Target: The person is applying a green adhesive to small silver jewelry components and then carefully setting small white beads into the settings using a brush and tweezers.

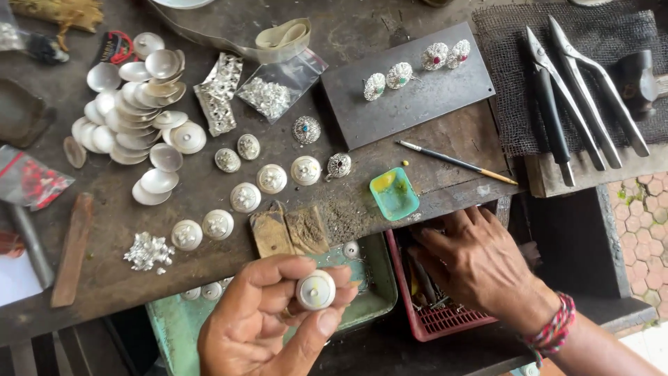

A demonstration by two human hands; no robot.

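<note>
I see the left hand (268,317) pinching a round white disc (315,290) between thumb and fingertips, held up over the green tray (372,278) below the bench (209,188) edge. The right hand (480,264) reaches into the red basket (438,320), fingers curled; I cannot tell whether it grips anything. The basket contents are shadowed and hard to make out.
</note>
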